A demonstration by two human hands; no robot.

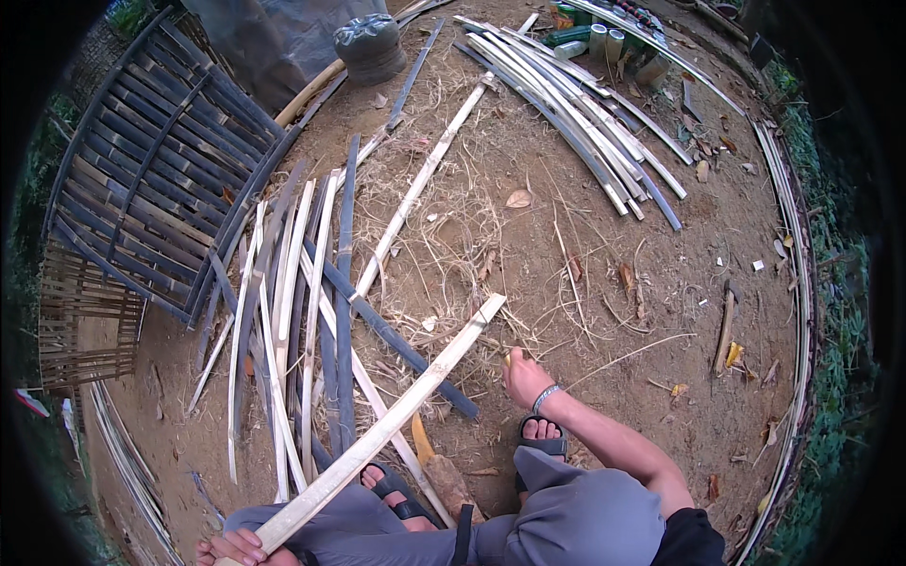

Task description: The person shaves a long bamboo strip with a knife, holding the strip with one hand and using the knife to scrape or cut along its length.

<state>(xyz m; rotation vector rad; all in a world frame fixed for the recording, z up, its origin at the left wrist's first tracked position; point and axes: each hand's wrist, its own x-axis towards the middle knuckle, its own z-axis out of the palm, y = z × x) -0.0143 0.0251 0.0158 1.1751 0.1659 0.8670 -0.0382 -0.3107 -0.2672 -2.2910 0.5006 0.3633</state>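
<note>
My left hand grips the near end of a long pale bamboo slat at the bottom left, over my knee. The slat slants up and right across my lap, its far end above the dirt near the middle. My right hand is stretched forward past my right knee, fingers closed near the ground among dry shavings; whether it holds anything small is unclear. A bracelet circles that wrist. My sandalled feet rest on the earth below the slat.
A loose pile of split bamboo strips lies left of centre. A woven bamboo frame stands at far left. More curved strips lie at top right, with cans beyond. A dark sack sits at the top.
</note>
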